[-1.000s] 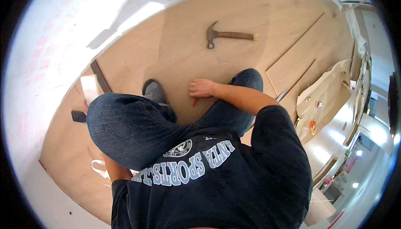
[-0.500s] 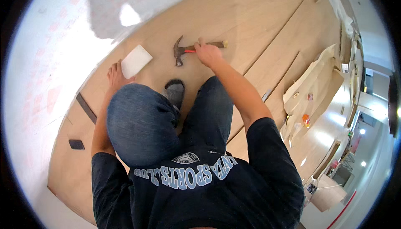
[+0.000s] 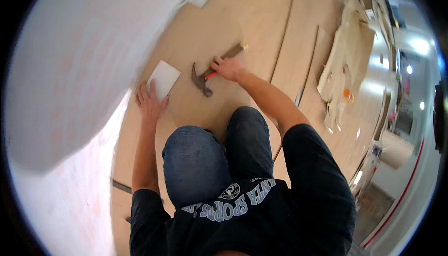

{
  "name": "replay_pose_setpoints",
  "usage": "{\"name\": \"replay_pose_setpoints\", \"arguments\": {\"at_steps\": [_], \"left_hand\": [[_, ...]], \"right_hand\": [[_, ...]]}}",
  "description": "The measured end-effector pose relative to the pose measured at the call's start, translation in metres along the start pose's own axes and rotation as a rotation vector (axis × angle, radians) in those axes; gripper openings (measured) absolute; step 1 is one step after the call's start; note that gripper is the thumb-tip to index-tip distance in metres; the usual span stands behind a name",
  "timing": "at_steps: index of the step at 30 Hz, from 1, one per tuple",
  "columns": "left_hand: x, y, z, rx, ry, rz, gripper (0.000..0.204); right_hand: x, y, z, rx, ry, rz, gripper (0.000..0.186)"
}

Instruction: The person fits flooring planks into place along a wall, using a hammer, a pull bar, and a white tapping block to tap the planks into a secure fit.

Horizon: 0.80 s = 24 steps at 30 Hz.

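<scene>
Near the wall edge, my left hand [image 3: 150, 103] is on a white flat block [image 3: 164, 77] lying on the wood-look floor [image 3: 205, 32]. One finger reaches onto its top, and the other fingers and thumb straddle its near corner. A claw hammer [image 3: 199, 79] is in my right hand [image 3: 228, 68], which grips the handle close to the head. A red part shows on the handle beside my fingers. The hammer is to the right of the block, apart from it, its head toward my knees. Slight blur hides whether it touches the floor.
A white wall or sheeting [image 3: 70, 83] runs along the left. Dark gaps divide the floorboards to the right. Farther right lie torn brown paper [image 3: 347, 46] and a small orange item [image 3: 348, 95]. A dark strip [image 3: 122, 187] lies by my left elbow.
My view has turned, and my knees now hide the shoe. The hammer has tilted, its head lower and its handle end higher. My left hand stays at the block, with a finger farther over it.
</scene>
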<state>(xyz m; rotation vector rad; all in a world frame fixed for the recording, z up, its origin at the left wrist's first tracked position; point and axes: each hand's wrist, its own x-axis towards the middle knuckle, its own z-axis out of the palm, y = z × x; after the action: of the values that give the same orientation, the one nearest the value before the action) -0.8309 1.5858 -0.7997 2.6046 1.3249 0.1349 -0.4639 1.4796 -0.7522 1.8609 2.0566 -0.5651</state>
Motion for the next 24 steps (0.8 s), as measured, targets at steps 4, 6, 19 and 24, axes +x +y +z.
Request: {"name": "replay_pose_setpoints", "arguments": {"at_steps": [4,6,19,24], "left_hand": [[0.015,0.005,0.025,0.02,0.129,0.001,0.093],[0.015,0.008,0.014,0.034,0.058,-0.029,0.093],[0.011,-0.007,0.023,0.102,-0.033,-0.082,0.097],[0.019,-0.002,0.01,0.123,-0.082,-0.1,0.102]], "right_hand": [[-0.029,0.051,-0.057,0.157,0.108,0.388,0.043],[-0.068,0.073,-0.058,0.13,-0.067,0.456,0.042],[-0.402,0.131,-0.063,0.189,-0.249,0.909,0.035],[-0.41,0.138,-0.009,0.19,-0.354,0.736,0.05]]}}
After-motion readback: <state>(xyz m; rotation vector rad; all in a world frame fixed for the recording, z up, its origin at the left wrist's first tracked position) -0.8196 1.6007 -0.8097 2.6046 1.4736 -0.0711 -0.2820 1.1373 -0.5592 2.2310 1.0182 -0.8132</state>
